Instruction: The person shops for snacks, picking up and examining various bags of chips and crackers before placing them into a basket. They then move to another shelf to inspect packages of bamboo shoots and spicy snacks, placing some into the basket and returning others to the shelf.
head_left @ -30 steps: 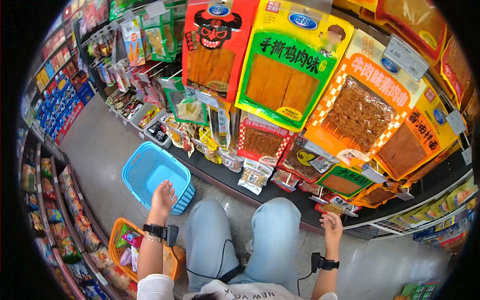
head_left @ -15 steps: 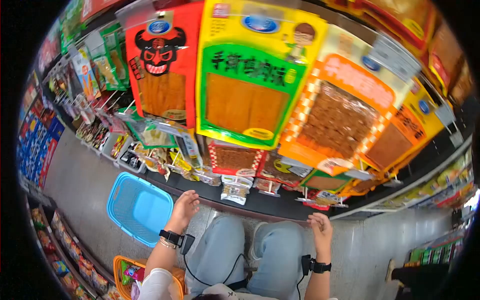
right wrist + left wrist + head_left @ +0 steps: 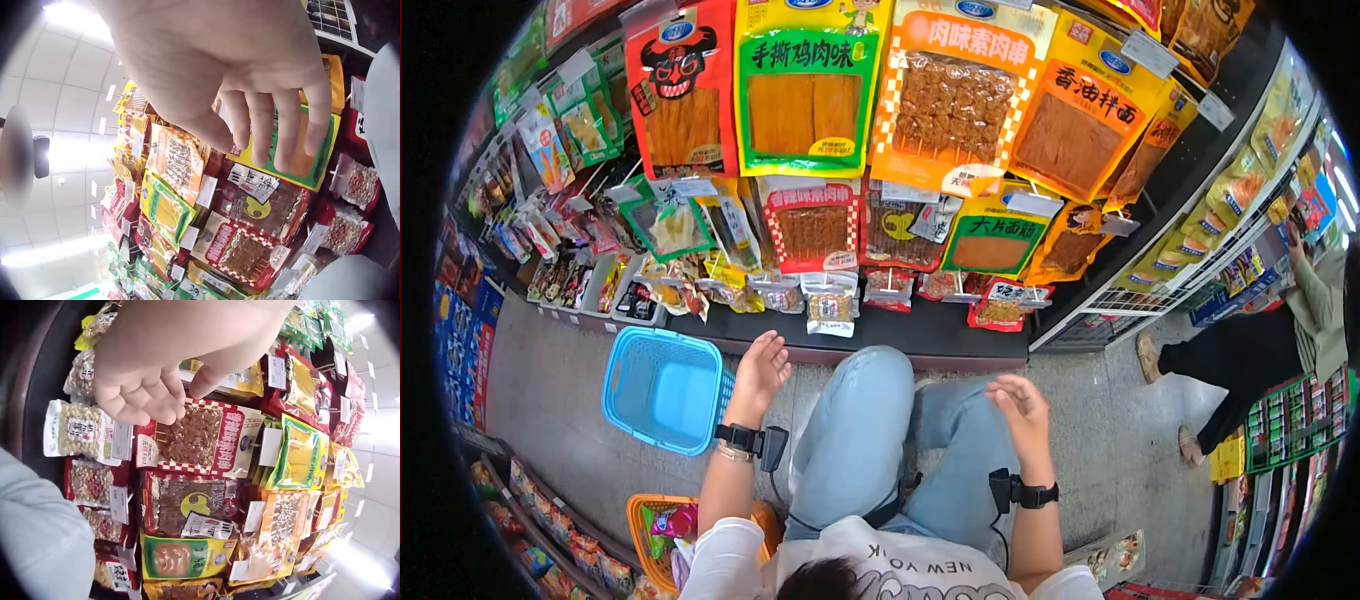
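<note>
In the head view my left hand [image 3: 762,375] is raised just right of the blue basket [image 3: 670,385], its fingers loosely bent around nothing. My right hand [image 3: 1022,410] hovers over the right knee, also holding nothing, fingers relaxed. Facing both hands is a rack of hanging snack packs: a red bag [image 3: 685,125], a yellow-green bag [image 3: 805,105], an orange skewer-print bag [image 3: 950,105] and a yellow-orange bag [image 3: 1075,130]. The left wrist view shows that hand overlapping a red checkered pack [image 3: 200,437]. From the right wrist, fingers overlap a green-and-yellow pack [image 3: 303,140].
An orange basket [image 3: 638,530] with several packaged snacks sits on the floor by my left elbow. Low shelves of snacks [image 3: 550,520] line the lower left. Another person [image 3: 1250,350] stands at the right beside a green rack. The rack's dark base ledge [image 3: 900,335] runs ahead of the knees.
The head view has turned right, bringing the other person into sight. My left hand has moved from over the blue basket to its right side. Both hands stay without anything.
</note>
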Demonstrator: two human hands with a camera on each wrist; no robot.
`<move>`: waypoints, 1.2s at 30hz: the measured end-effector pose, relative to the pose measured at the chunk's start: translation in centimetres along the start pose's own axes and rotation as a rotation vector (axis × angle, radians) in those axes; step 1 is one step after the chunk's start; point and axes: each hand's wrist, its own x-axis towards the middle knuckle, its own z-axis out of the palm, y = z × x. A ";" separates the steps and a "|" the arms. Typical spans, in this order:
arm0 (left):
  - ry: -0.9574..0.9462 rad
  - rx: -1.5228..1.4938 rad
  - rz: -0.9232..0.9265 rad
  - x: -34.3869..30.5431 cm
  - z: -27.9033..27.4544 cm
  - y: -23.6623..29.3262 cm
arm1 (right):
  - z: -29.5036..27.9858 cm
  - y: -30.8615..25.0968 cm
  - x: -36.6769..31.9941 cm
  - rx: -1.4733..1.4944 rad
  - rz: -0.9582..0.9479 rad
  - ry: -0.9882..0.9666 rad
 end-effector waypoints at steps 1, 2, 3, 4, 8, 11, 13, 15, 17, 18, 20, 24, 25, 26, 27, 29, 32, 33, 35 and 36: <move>0.008 -0.001 0.012 -0.5 -0.3 0.2 | 0.4 0.1 0.1 0.014 -0.001 -0.014; 0.013 -0.001 0.025 -1.0 -0.5 0.4 | 0.9 0.3 0.3 0.029 -0.005 -0.027; 0.027 0.005 0.036 -1.3 -0.8 0.7 | 1.5 0.4 0.6 0.041 0.005 -0.043; 0.037 0.012 0.045 -1.7 -1.3 1.0 | 2.1 0.6 0.8 0.053 0.014 -0.055; 0.028 0.018 0.089 -2.2 -3.3 2.9 | 4.3 1.5 1.3 0.113 0.033 -0.089; 0.029 -0.034 0.128 -2.8 -3.2 4.6 | 5.8 1.7 1.7 0.135 0.045 -0.128; 0.038 -0.061 0.157 -3.5 -2.5 5.5 | 6.7 1.3 2.0 0.140 0.043 -0.148; 0.007 -0.045 0.165 -3.8 -1.7 6.1 | 7.8 0.9 2.3 0.149 0.028 -0.169; -0.023 -0.034 0.173 -3.8 -1.0 6.3 | 8.5 0.8 2.8 0.128 0.037 -0.174; -0.040 -0.029 0.176 -3.8 -0.7 6.4 | 9.0 0.8 3.0 0.118 0.041 -0.179; -0.066 -0.024 0.177 -3.6 -0.4 6.5 | 10.2 0.9 3.4 0.129 0.037 -0.187; -0.100 -0.043 0.153 -2.5 -1.0 6.6 | 12.3 1.8 4.5 0.166 0.062 -0.210; -0.107 -0.055 0.144 -2.3 -1.2 6.7 | 12.8 1.9 4.7 0.173 0.065 -0.215; -0.112 -0.066 0.135 -2.2 -1.3 6.8 | 13.4 2.1 4.9 0.179 0.069 -0.221; -0.101 -0.067 0.128 -2.3 -1.2 7.0 | 14.0 2.2 5.0 0.187 0.074 -0.228; -0.097 -0.080 0.120 -1.9 -1.6 7.2 | 15.2 2.2 5.0 0.200 0.072 -0.237; -0.093 -0.084 0.115 -1.9 -1.7 7.4 | 16.7 2.4 5.0 0.225 0.081 -0.263; -0.095 -0.078 0.112 -1.9 -1.6 7.4 | 17.1 2.5 4.9 0.233 0.084 -0.271; -0.122 -0.078 0.107 -1.9 -1.7 7.3 | 17.9 1.8 4.7 0.247 0.102 -0.289; -0.124 -0.089 0.105 -1.9 -1.8 7.2 | 18.2 1.5 4.6 0.253 0.106 -0.297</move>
